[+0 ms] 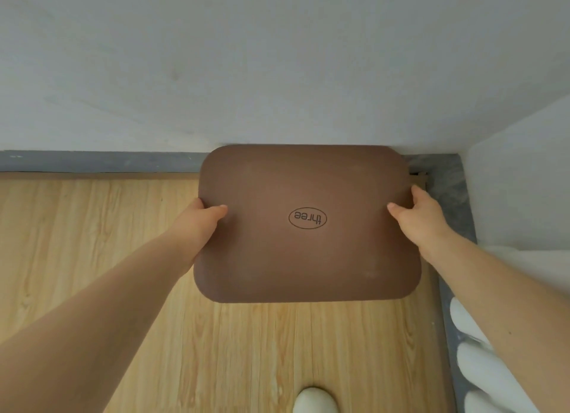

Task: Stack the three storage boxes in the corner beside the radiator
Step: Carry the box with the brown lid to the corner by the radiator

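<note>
A brown storage box (305, 258) with rounded corners fills the middle of the view, seen from straight above, so only its lid shows. The lid carries the word "three" in an oval. My left hand (200, 224) grips its left edge, thumb on top. My right hand (422, 218) grips its right edge the same way. The box is in the corner where the two white walls meet, its far edge close to the back wall. Whatever lies beneath it is hidden, and no other box shows.
A white radiator (481, 363) runs along the right wall, close to my right forearm. Grey skirting (98, 161) lines the back wall and the right wall. Light wood floor (92, 243) stretches to the left. A white shoe tip (314, 400) is at the bottom edge.
</note>
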